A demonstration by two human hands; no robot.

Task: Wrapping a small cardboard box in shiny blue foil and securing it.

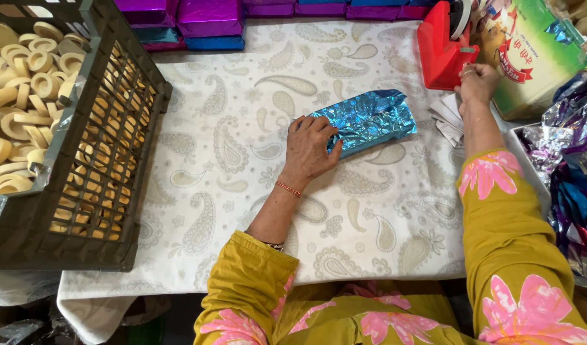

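Two hands, one foil-wrapped packet.
Your left hand [311, 148] presses flat, unclenched, on the crinkly, slippery blue packet [370, 120]; your right hand [477, 82] pinches at the red tape dispenser [442, 51].

Dark crate [124, 160] of pale rings [25, 76] overhangs the cloth's [242, 217] left edge, w/ purple & blue foil packs [210, 19] along the far edge, a printed tin [530, 57] at the far right corner, loose foil sheets [574, 172] off the right edge.
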